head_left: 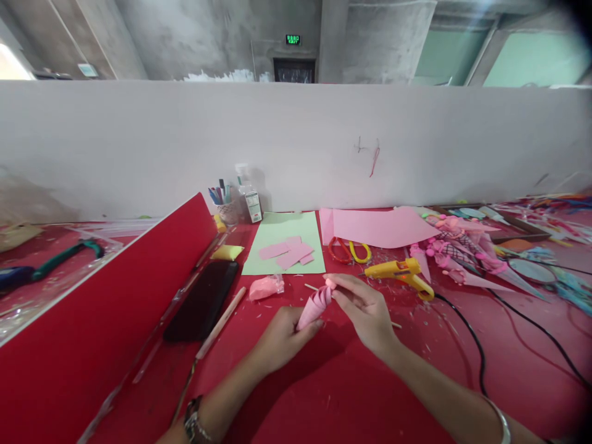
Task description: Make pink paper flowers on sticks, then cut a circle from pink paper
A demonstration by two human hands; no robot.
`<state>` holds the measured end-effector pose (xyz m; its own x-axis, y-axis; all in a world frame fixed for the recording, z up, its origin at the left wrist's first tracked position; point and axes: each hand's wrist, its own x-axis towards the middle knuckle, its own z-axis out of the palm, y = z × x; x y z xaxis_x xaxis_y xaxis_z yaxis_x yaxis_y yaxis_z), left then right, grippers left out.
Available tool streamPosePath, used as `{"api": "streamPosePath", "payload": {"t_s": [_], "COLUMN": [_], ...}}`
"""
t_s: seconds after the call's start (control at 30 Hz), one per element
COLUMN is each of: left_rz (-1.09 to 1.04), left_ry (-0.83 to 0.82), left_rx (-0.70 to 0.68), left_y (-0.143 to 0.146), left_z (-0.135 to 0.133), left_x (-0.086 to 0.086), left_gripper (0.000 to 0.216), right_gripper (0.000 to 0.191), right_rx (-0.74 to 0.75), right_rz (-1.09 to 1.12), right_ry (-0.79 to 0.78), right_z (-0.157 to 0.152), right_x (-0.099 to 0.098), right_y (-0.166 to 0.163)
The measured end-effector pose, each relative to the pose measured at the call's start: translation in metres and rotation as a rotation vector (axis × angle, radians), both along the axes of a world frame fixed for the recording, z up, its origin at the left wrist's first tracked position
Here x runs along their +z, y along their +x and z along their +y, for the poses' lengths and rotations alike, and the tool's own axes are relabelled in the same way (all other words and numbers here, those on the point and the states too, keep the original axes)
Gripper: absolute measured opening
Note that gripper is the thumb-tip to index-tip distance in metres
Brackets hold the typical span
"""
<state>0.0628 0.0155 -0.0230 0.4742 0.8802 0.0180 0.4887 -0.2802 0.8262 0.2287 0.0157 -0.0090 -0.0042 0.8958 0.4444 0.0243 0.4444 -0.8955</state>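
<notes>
My left hand [283, 338] is closed around a rolled pink paper cone [311, 310], tilted up to the right above the red table. Layered or spiral edges show near the cone's upper end. At that end, the fingertips of my right hand [367, 313] pinch a small pink ball [330, 283], which looks like soft clay. Whether the ball is stuck to the cone cannot be seen. Behind the hands lies a thin wooden stick [311, 287], partly hidden. Left of it rests a wrapped lump of pink clay [266, 288].
A yellow glue gun [402, 270] with a black cord lies right, near scissors [352, 250] and finished-looking pink cones [456, 246]. Pink slips rest on a green sheet [259, 262]. At left are a phone [203, 302], a rolling stick [222, 324] and a red divider [115, 308].
</notes>
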Motion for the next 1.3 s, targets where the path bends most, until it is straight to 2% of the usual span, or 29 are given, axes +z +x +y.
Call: {"api": "streamPosePath", "payload": {"t_s": [0.27,0.73,0.8,0.9,0.97,1.03,1.13,1.2,1.3], "left_rz": [-0.003,-0.016,-0.058,-0.206,-0.317,-0.391,-0.404,-0.370,-0.288], "left_ry": [-0.024,-0.017,-0.020,-0.006,0.022,0.051,0.037,0.041,0.130], "left_rx": [-0.005,0.005,0.041,0.192,0.278,0.302,0.215,0.096,-0.067], "left_y": [0.000,0.000,0.001,0.002,0.001,0.000,-0.001,0.000,0.001], "left_z": [-0.001,-0.002,-0.002,0.000,0.001,0.002,0.001,0.000,-0.001], "left_x": [0.002,0.001,0.001,0.002,0.005,0.007,0.007,0.006,0.004], "left_gripper": [0.032,0.033,0.032,0.030,0.029,0.027,0.024,0.021,0.016], "right_gripper": [0.026,0.024,0.028,0.039,0.035,0.029,0.039,0.048,0.041], "right_rx": [-0.031,0.033,0.074,0.136,0.145,0.169,0.265,0.311,0.314], "right_rz": [-0.138,-0.135,-0.060,0.051,0.014,-0.101,-0.275,-0.334,-0.354], "right_ry": [0.150,0.132,0.094,0.005,-0.032,-0.040,-0.017,0.004,0.004], "right_z": [0.000,0.000,-0.001,-0.001,-0.002,-0.003,-0.006,-0.009,-0.011], "right_x": [0.000,-0.004,-0.004,-0.006,-0.007,-0.007,-0.008,-0.008,-0.012], "right_y": [0.001,0.000,-0.002,-0.005,-0.006,-0.007,-0.008,-0.009,-0.012]}}
